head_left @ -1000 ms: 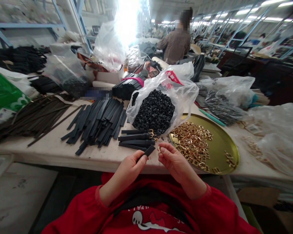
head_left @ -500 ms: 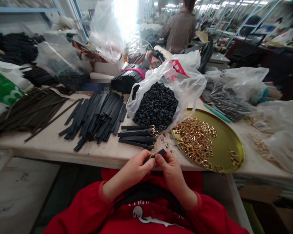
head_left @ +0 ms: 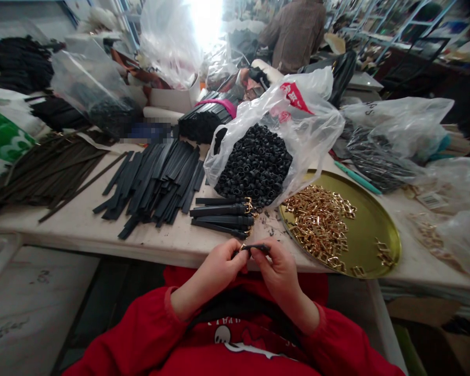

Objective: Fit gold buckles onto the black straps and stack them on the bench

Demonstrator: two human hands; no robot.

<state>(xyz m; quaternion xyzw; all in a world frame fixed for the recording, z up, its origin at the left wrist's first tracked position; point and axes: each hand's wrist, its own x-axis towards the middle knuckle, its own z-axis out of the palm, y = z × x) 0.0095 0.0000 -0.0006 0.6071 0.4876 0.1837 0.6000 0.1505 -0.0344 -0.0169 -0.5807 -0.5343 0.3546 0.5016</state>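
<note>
Just off the table's front edge, my left hand (head_left: 226, 261) and my right hand (head_left: 276, 263) pinch one short black strap (head_left: 256, 247) between them. A bit of gold, seemingly a buckle, shows at my left fingertips; the fingers cover most of it. Behind my hands lies a small stack of buckled black straps (head_left: 221, 216), gold buckles pointing right. Loose black straps (head_left: 160, 183) are heaped to the left. A plastic bag (head_left: 313, 130) lies open on black strap loops (head_left: 254, 164). On the right, a round gold tray (head_left: 370, 219) carries many gold buckles (head_left: 317, 224).
Dark brown strips (head_left: 58, 167) cover the table's left side. A bundle of black straps (head_left: 203, 120) with a pink tie stands behind. A teal pen-like tool (head_left: 358, 177) lies beyond the tray, near more plastic bags (head_left: 399, 136). A person (head_left: 300, 36) sits farther back.
The strap has turned from a raised, flat-facing position to nearly edge-on and level between my fingers. Both hands stay close together. The view has shifted slightly.
</note>
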